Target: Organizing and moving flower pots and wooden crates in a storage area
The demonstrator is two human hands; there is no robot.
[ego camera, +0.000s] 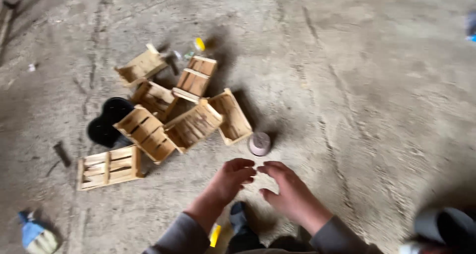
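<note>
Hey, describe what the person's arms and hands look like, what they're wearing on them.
Both hands are bare: no gloves, rings or watch show. The left hand comes out of a grey long sleeve that ends at the wrist. The right hand has a matching grey sleeve, loose and soft-looking. The picture is blurred, so finer marks on the cloth cannot be told.

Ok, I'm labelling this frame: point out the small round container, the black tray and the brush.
small round container [259,143], head view, on its pale lid.
black tray [110,120], head view, on its dark inside.
brush [35,236], head view, where blue meets bristles.
</note>
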